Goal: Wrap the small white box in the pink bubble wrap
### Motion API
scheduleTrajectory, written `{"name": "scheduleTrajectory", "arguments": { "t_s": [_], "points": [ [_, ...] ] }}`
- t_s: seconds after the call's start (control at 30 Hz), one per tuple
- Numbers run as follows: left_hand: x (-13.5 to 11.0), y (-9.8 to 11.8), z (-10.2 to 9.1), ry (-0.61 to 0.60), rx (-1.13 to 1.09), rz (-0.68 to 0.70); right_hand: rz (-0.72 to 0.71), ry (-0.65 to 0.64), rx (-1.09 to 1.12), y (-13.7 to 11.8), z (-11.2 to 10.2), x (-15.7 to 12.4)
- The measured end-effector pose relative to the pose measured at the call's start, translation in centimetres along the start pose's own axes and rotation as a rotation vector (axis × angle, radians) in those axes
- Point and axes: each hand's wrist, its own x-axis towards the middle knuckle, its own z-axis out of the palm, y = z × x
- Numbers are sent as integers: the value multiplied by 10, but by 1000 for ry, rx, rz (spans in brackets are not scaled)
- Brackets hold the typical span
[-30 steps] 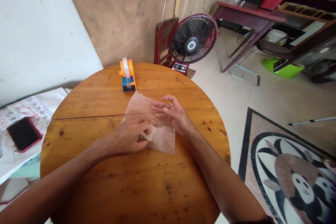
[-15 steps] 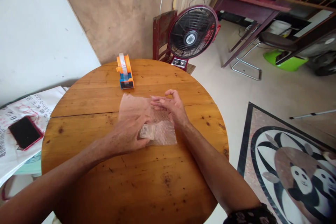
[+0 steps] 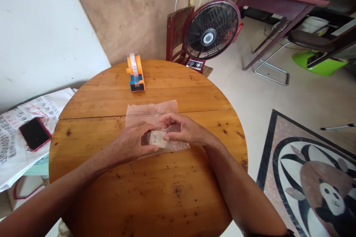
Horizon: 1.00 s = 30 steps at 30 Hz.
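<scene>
A sheet of clear bubble wrap (image 3: 147, 113) lies flat on the round wooden table (image 3: 111, 92). At its near edge sits a small pale item with a printed label (image 3: 157, 139), under a fold of the wrap. My left hand (image 3: 133, 142) curls around the item's left side, fingers and thumb closed on wrap and item. My right hand (image 3: 185, 129) meets it from the right, fingertips pinching the wrap over the item. Both forearms reach in from the bottom of the view.
An orange and blue tape dispenser (image 3: 135, 74) stands at the table's far side. A red-cased phone (image 3: 35, 133) lies on printed white sacks at the left. Beyond the table are a red floor fan (image 3: 211, 37) and a wooden chair (image 3: 176, 39); a panda rug (image 3: 314, 177) lies at the right.
My right hand has drawn back from lying flat on the wrap and now pinches at the item. The wrap's near edge is folded over the labelled item, and the far part lies flatter.
</scene>
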Motion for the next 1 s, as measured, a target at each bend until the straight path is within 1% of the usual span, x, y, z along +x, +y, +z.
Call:
{"name": "scheduleTrajectory", "arguments": {
  "t_s": [0.1,0.17,0.33,0.53,0.63,0.73,0.8,0.93,1.0],
  "points": [
    [-4,-2,-5,7,23,-41,16,-39,-29,0,1,2],
    [-7,-2,-7,2,23,-75,29,-51,1,-1,2,3],
    [-11,-3,-5,-10,-26,-68,54,-3,91,0,6,3],
    [-8,-3,-6,-17,-138,-3,37,27,133,3,7,5],
    [-5,-3,-7,-10,-214,-17,30,38,125,4,8,5],
    [-3,-4,-5,-7,-327,-65,8,35,115,6,9,6],
    [-3,-6,-2,23,-395,-75,-4,40,110,7,11,7],
    [0,-12,5,139,-465,31,-14,45,103,7,13,7],
    [0,-13,7,162,-498,54,-9,42,104,6,14,7]
  ]
}}
